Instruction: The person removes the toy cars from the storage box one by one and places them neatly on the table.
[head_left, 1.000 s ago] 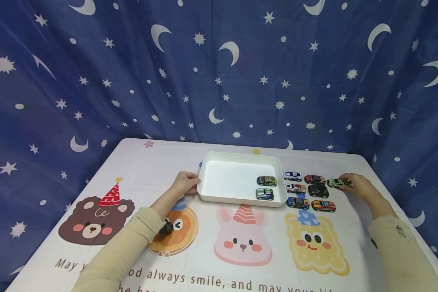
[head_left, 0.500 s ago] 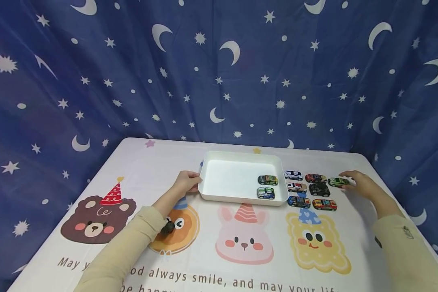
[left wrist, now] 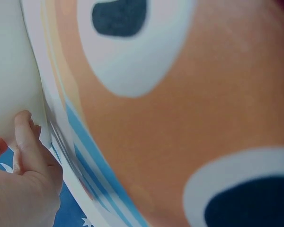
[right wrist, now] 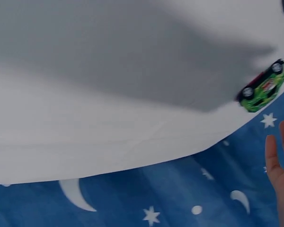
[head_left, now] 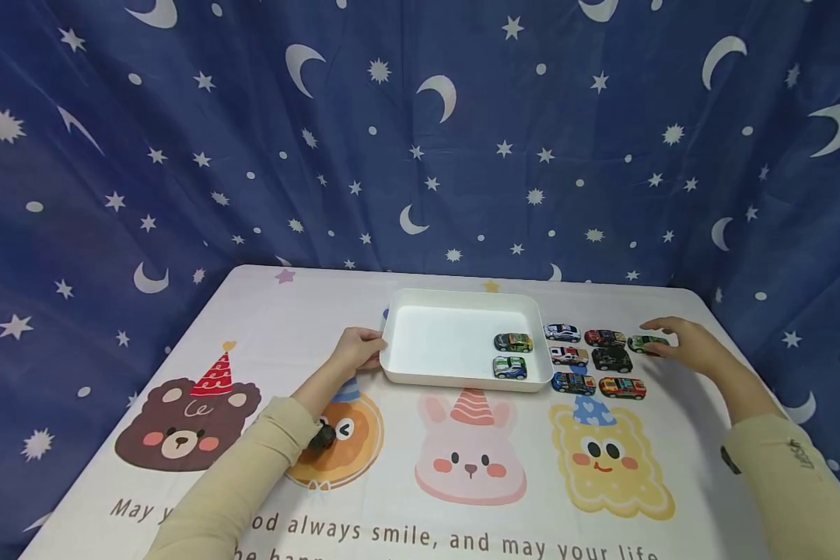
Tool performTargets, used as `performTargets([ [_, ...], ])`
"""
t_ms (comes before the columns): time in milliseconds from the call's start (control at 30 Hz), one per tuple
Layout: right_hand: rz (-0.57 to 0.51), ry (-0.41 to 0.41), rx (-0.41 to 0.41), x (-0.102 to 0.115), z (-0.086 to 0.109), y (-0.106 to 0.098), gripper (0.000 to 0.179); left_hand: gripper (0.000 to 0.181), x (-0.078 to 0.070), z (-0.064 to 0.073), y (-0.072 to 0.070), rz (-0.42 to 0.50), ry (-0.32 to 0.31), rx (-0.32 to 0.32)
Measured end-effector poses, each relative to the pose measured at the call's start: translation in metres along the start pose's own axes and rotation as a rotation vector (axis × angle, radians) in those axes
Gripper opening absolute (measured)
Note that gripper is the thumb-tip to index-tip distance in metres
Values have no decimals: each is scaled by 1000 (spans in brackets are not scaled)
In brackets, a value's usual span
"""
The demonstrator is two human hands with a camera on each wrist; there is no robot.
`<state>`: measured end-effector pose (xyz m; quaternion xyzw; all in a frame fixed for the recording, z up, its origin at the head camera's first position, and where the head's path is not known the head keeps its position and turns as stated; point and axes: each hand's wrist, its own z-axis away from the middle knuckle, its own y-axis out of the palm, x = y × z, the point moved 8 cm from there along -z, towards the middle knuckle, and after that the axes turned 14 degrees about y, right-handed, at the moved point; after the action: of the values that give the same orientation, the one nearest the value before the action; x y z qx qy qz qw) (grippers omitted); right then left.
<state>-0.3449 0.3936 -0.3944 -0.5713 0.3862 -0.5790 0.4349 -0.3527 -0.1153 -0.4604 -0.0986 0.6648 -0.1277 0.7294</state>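
Note:
In the head view my left hand grips the left wall of a shallow white tray. The left wrist view shows the fingers against the tray's outer wall. Two toy cars, a dark green-and-orange one and a white-blue-green one, sit in the tray's right end. My right hand hovers over a green toy car at the far right. In the right wrist view its fingers are extended, apart from that green car.
Between tray and green car stand several toy cars, among them a white one, a black one and a red-yellow one. A patterned tablecloth covers the table; a blue curtain hangs behind it.
My right hand has let go of the green car, its fingers spreading and lifting slightly off it. The left hand stays at the tray's left wall.

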Motion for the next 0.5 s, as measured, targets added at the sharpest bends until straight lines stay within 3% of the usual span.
performTargets([
  [500,-18,-69,-38,63,5,2,34,32,3,-2,1,-2,-7,-1],
])
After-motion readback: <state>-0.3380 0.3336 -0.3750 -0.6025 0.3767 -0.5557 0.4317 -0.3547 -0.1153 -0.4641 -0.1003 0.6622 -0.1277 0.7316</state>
